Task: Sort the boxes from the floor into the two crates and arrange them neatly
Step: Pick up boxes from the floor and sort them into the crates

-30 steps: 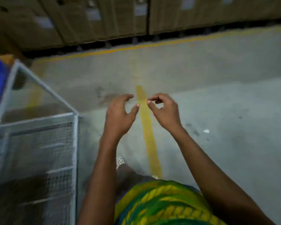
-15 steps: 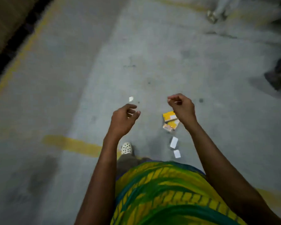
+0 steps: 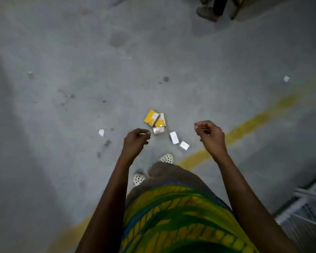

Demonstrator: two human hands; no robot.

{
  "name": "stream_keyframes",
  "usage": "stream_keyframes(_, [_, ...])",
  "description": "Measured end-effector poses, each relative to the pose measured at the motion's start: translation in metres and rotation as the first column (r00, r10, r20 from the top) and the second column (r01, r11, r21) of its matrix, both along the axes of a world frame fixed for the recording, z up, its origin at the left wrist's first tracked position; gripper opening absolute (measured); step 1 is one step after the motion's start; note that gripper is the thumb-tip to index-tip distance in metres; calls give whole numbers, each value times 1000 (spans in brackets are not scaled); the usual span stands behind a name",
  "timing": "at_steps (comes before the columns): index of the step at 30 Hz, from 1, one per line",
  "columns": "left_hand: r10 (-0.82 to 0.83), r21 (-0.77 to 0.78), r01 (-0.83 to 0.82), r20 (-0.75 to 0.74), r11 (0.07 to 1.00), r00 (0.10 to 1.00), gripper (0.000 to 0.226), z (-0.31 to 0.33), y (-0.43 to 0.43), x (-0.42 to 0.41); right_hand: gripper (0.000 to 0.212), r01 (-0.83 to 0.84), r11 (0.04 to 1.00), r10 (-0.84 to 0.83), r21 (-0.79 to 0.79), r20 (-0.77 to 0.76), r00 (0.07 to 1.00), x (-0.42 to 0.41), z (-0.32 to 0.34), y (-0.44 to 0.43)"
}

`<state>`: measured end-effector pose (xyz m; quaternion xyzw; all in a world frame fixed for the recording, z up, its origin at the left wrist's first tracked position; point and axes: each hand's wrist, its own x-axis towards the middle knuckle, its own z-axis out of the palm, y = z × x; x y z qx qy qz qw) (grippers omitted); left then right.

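On the floor point(image 3: 80, 70), three boxes point(image 3: 150, 117) cluster at twelve o'clock from my feet point(image 3: 166, 158), with two more boxes point(image 3: 174, 137) just beside them at four o'clock. My left hand point(image 3: 135, 141) hangs over the cluster's seven o'clock and my right hand point(image 3: 210, 136) at its three. A crate point(image 3: 299, 212) sits at my four o'clock, beyond the painted line point(image 3: 244, 125).

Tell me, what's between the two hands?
In the head view, between the left hand and right hand, three lie on the floor: a tan box, a white box and a smaller white box.
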<state>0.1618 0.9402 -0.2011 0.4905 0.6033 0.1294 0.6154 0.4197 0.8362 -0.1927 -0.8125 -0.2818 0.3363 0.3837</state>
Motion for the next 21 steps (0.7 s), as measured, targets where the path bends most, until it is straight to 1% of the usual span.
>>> stream_keyframes(3, [-48,-57,47,-23,997,999,11,-16,20,25,9,84,996,-84,-13,-18,996,16,-12,8])
stream_keyframes(7, [-113,-133,107,-40,985,993,15,-45,52,55,9,120,990,-123,-69,-55,991,25,-49,27])
stream_keyframes(9, [-120,-219,109,-35,970,992,14,-61,64,62,10,141,985,-150,-103,-82,985,22,-75,34])
stream_keyframes(11, [-126,-302,104,-53,947,991,11,-92,77,66,8,186,972,-202,-141,-105,974,20,-107,44])
stream_keyframes(12, [-144,-332,112,-75,937,987,13,-115,85,68,9,207,964,-228,-168,-120,966,18,-126,50])
stream_keyframes(14, [-211,-383,151,-118,911,970,21,-166,101,74,23,218,953,-249,-211,-131,960,11,-170,62])
stream_keyframes(15, [-236,-401,158,-151,902,960,21,-197,111,79,26,215,951,-247,-223,-128,960,8,-199,70])
stream_keyframes(17, [-259,-402,162,-200,901,945,16,-269,132,91,24,204,944,-243,-260,-128,961,3,-270,84])
stream_keyframes(19, [-291,-426,170,-235,889,927,6,-339,153,103,15,204,933,-258,-298,-154,954,0,-344,102])
stream_keyframes(20, [-306,-437,175,-250,882,919,7,-381,162,108,16,197,927,-255,-320,-153,955,-1,-386,112])
stream_keyframes(21, [-314,-427,182,-264,886,912,18,-428,174,113,23,190,926,-244,-327,-132,961,-1,-429,126])
